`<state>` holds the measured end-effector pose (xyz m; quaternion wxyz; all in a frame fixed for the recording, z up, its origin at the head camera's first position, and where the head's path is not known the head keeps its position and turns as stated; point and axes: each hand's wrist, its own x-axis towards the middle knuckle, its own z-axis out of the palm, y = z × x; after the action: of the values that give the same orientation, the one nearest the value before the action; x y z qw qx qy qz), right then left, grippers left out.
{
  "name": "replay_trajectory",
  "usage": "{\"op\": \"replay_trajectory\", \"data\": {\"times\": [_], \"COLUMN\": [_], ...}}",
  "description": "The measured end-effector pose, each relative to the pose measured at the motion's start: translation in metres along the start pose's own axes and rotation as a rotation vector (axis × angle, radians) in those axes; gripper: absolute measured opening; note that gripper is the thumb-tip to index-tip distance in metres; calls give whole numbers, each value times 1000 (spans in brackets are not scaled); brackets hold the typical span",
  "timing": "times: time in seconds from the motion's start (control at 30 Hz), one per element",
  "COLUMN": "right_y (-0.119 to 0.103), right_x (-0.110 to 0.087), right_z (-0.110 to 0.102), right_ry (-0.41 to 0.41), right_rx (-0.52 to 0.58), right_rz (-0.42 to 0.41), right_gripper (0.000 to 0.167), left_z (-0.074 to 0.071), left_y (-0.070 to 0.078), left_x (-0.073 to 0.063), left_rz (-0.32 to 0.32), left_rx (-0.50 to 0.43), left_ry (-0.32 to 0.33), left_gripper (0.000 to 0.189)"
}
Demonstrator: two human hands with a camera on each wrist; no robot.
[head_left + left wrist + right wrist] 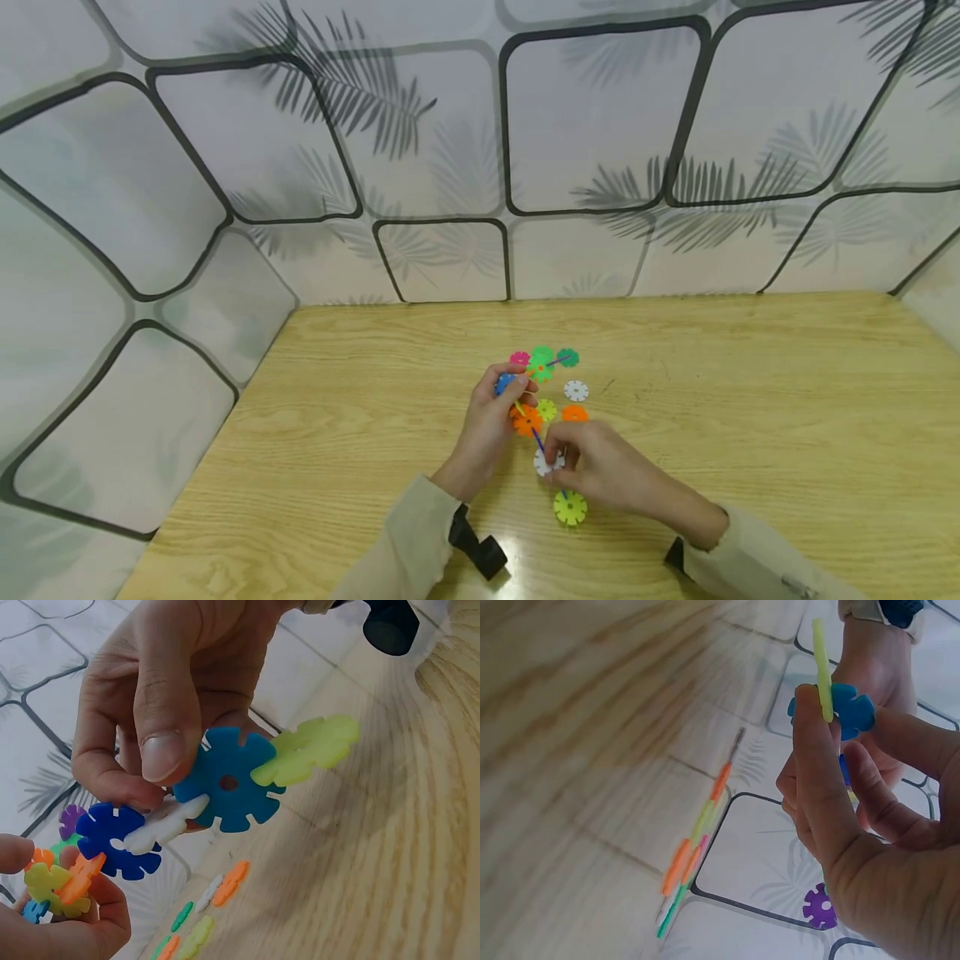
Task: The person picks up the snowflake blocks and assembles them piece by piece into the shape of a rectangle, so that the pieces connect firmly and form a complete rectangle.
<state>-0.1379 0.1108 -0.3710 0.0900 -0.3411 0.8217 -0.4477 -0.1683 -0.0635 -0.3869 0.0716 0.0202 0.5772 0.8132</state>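
A chain of notched plastic interlocking discs runs between the two hands. My left hand [486, 421] holds its far part, pinching a blue disc [506, 383] near an orange disc [527, 422]. My right hand [609, 468] pinches the near part. In the left wrist view, its thumb and fingers grip a teal-blue disc [231, 784], with a white disc [166, 825] joined on one side and a yellow disc [311, 748] on the other. A dark-blue disc [116, 844] follows the white one. In the right wrist view, the yellow disc stands edge-on; fingers partly cover the teal-blue disc [851, 712].
Beyond the hands on the wooden table [360, 375] are a white disc [576, 391], an orange disc [575, 413], a small yellow disc [547, 409] and a pink disc [519, 358]. Green discs [542, 363] show there too; whether they join the chain, I cannot tell. A patterned wall [442, 258] stands behind.
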Motion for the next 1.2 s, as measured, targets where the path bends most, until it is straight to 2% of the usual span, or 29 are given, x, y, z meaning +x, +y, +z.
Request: {"op": "replay_trajectory", "data": {"times": [0.2,0.43,0.73,0.97,1.2], "right_y": [0,0,2,1,2], "right_x": [-1,0,1,0,-1], "right_z": [-1,-2,-3,-3,-3], "right_ry": [8,22,30,13,6], "right_rx": [-7,10,6,32,39], "right_rz": [7,34,24,48,41], "right_gripper": [22,20,21,19,20], "left_z": [3,2,-2,-13,-24], "left_y": [-4,-5,-1,1,3], "left_x": [-1,0,-4,-8,-7], "left_rz": [32,-4,-37,-59,-59], "left_rx": [41,-42,-43,109,200], "left_ry": [-40,-97,-191,-313,-425], "left_gripper": [17,28,48,68,81]}}
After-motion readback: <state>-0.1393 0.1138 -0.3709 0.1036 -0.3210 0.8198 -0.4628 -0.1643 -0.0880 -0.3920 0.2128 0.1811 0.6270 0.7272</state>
